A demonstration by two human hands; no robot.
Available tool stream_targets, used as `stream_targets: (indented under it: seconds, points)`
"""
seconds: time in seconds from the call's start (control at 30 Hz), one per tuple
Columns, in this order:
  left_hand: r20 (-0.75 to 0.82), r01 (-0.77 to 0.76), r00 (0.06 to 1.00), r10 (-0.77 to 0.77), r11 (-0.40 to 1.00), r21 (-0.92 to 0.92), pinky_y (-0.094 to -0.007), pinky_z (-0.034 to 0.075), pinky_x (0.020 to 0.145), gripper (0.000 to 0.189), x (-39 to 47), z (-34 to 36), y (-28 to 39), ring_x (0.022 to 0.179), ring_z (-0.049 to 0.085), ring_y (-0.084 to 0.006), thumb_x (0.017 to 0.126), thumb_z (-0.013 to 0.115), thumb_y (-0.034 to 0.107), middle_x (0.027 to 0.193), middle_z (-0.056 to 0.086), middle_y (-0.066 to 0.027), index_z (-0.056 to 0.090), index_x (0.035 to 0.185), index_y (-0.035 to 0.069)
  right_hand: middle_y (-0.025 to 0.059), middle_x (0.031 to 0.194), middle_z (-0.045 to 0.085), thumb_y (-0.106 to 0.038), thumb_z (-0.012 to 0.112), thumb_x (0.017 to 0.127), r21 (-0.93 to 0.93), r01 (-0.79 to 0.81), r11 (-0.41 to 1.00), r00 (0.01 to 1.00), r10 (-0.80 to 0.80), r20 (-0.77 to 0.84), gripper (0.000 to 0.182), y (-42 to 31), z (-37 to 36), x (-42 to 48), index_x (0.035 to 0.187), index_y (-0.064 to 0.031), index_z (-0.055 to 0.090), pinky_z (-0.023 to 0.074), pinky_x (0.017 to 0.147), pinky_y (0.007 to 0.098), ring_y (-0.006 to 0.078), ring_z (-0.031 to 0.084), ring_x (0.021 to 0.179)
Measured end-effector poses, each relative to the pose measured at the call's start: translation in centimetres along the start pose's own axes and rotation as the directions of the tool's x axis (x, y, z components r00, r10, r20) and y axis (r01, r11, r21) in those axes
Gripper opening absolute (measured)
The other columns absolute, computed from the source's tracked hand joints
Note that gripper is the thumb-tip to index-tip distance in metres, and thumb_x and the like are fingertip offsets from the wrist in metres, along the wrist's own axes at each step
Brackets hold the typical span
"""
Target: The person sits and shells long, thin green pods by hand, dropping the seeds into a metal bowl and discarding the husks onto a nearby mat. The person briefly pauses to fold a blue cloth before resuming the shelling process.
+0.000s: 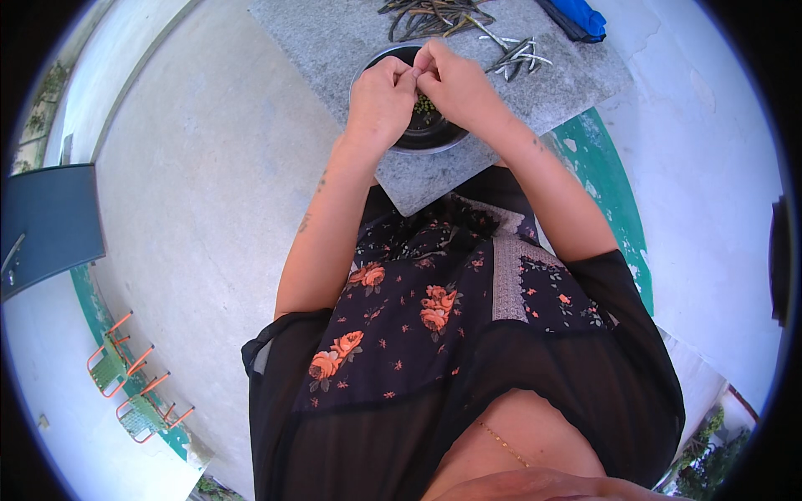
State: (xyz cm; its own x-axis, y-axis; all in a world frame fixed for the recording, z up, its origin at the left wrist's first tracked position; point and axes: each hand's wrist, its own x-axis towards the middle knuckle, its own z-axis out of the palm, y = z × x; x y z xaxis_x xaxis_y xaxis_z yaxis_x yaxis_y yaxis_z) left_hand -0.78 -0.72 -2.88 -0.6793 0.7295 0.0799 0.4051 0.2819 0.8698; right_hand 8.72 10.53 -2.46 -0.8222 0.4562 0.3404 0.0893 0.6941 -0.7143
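My left hand (383, 100) and my right hand (452, 82) meet at the fingertips above a round metal bowl (432, 149). The fingers of both are pinched together, but whatever lies between them is too small or hidden to tell. Small green beans (425, 105) lie in the dark inside of the bowl, partly covered by my hands. To the right of the bowl, split pods (517, 57) with pale insides are in a loose heap on the stone slab. Beyond the bowl lies a larger pile of long brown, dry pods (432, 17).
The grey stone slab (410, 188) has a corner pointing at my lap. A blue and black item (579, 20) rests at its far right. A green-and-white wall (617, 188) stands close on the right. Two chairs (109, 369) and a dark door (53, 225) are far left.
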Motion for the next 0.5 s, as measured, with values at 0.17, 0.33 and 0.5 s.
stream_targets:
  seconds: [0.17,0.33,0.5]
  points:
    - [-0.046,-0.057,0.997,0.062,0.993,0.101,-0.0291,0.047,0.061,0.017,-0.2,0.1,0.3,0.063,0.059,-0.0126,0.094,0.058,0.014,0.068,0.065,-0.0048,0.065,0.088,0.000,0.0172,0.080,0.069,-0.007,0.052,0.088,0.163,-0.138,0.977,0.990,0.131,0.055,0.011,1.5,0.5,0.4,0.094,-0.0012,0.060,0.0537,0.069,0.0427,0.0338,0.068,0.074]
    - [-0.078,-0.060,0.995,0.070,0.991,0.122,-0.0302,0.048,0.063,0.017,-0.4,0.0,0.2,0.064,0.060,-0.0142,0.094,0.058,0.015,0.069,0.066,-0.0058,0.065,0.090,0.000,0.0129,0.080,0.070,-0.008,0.050,0.091,0.271,-0.317,0.909,0.944,0.275,0.181,0.017,0.3,-0.6,0.3,0.099,0.0008,0.062,0.0562,0.065,0.0335,0.0208,0.070,0.072]
    - [-0.081,-0.025,0.996,0.029,0.998,0.052,-0.0301,0.048,0.063,0.018,-0.4,-0.1,0.6,0.064,0.059,-0.0135,0.095,0.058,0.016,0.069,0.066,-0.0055,0.065,0.090,0.001,0.0108,0.080,0.070,-0.009,0.055,0.092,0.443,-0.321,0.837,0.943,0.240,0.230,0.016,1.1,-0.8,0.2,0.101,0.0020,0.063,0.0567,0.064,0.0297,0.0174,0.070,0.070]
